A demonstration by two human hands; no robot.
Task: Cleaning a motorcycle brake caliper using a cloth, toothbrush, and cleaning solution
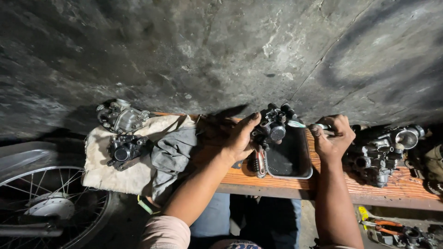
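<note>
Left hand (240, 138) — grasping a black caliper (272, 127) over a black tray (302, 170) near the tabletop's (406, 186) front edge. Right hand (334, 136) — clenched on a thin tool (302, 124) whose tip meets the caliper. Cloth (120, 170) at the left end carries a carburettor (121, 116) and a second caliper (124, 150). More engine parts (383, 154) toward the right end.

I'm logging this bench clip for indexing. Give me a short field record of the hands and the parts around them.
left hand: grips a dark metal part above the tray
right hand: holds a thin tool pointed at that part
tray: black, on the wooden bench
cloth: carries two more metal parts
far left: spoked wheel
</note>
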